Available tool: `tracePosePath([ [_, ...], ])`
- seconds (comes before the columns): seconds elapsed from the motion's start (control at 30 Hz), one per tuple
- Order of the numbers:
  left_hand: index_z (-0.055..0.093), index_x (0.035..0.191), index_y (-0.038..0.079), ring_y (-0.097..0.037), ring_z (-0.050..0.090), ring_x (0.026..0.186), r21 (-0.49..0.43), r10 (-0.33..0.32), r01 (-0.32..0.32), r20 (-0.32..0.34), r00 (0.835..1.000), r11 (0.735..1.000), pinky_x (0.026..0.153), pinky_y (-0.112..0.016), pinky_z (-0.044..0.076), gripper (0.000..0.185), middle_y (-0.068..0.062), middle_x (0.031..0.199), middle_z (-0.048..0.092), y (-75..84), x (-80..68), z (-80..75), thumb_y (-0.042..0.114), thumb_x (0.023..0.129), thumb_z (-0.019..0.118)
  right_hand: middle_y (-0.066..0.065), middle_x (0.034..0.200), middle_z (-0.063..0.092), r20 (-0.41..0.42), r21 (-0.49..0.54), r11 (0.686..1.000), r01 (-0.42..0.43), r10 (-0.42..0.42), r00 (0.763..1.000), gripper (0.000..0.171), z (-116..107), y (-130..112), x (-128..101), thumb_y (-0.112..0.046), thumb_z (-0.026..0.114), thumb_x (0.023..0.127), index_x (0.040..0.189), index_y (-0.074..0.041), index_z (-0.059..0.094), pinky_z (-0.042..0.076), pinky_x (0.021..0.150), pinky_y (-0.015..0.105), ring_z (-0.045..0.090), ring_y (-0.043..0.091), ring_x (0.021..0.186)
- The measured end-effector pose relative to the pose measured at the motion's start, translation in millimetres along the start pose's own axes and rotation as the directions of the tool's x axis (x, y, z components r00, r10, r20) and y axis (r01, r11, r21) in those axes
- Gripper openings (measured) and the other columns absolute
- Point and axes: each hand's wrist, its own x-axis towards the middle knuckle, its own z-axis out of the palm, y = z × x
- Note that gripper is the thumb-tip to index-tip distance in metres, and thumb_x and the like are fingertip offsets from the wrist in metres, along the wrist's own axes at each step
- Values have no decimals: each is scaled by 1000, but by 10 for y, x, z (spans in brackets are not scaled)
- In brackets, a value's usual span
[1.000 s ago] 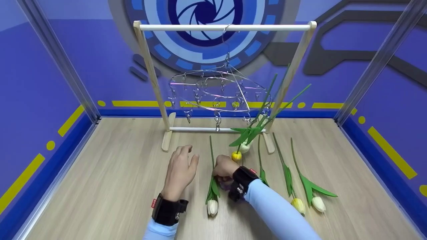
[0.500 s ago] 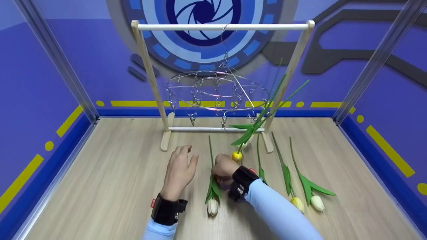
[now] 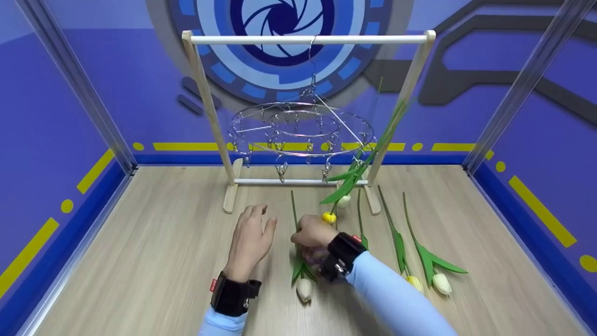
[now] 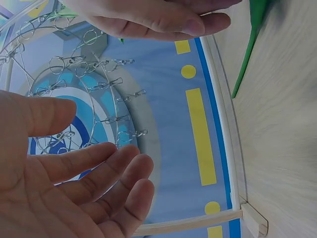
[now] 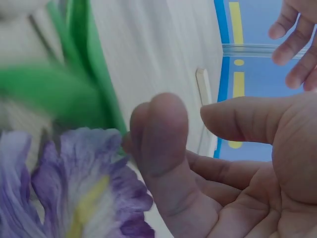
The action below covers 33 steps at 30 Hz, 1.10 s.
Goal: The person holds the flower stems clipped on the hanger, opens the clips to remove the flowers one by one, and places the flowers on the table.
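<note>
My right hand (image 3: 315, 231) is low over the table, at the stem of a white tulip (image 3: 304, 290) that lies bloom toward me. In the right wrist view its thumb (image 5: 242, 119) stands apart from the bent fingers, and the fingertips reach the tulip's green leaf (image 5: 79, 94). Beneath that hand, mostly covered in the head view, is a frilly purple flower (image 5: 99, 193). My left hand (image 3: 249, 240) hovers to the left with relaxed fingers and nothing in it. A yellow tulip (image 3: 329, 218) and a white tulip (image 3: 343, 200) hang bloom-down from a round clip hanger (image 3: 303, 154).
The hanger hangs by its hook from a wooden rack (image 3: 308, 40) at the back, with several metal clips around its rings. To the right lie a yellow tulip (image 3: 414, 283), another white tulip (image 3: 441, 283) and a green stem (image 3: 360, 210) partly behind my right arm.
The hanger has turned on its hook, and the hanging tulips have swung so their stems overlap. The tulip at my right hand has shifted slightly right at its bloom. The left hand keeps still.
</note>
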Motion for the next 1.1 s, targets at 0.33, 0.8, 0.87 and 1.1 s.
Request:
tracePosePath([
  [0.33,63,128,-8,-40,63,110,-1,-6,6,10,1000,1000,92,-52,52,35,-23,118,66,10,-7,-7,15,101,65,5,68,70,73,81,992,92,-98,992,19,-100,-58,-163,-15,68,96,87,1,75,55,60,29,64,14,54],
  [0.8,63,128,-10,-41,62,115,4,18,-18,0,1000,1000,97,-53,51,37,-23,120,66,14,-5,-4,16,101,64,18,86,72,110,274,950,148,-184,977,16,-394,42,-505,-12,64,100,98,1,73,62,63,46,67,16,58],
  [0.87,63,128,-10,-41,62,114,7,18,-18,1,1000,1000,97,-53,51,37,-23,120,66,17,-5,-2,16,102,64,19,90,72,99,295,941,167,-204,974,16,-446,96,-560,-12,63,101,102,0,73,62,64,46,68,19,61],
  [1.1,63,128,-10,-40,63,113,11,21,-21,6,1000,1000,95,-52,52,37,-23,119,66,32,-13,-4,15,101,65,17,100,72,51,347,907,239,-273,961,21,-626,314,-733,-15,60,103,112,1,71,61,64,44,72,30,73],
])
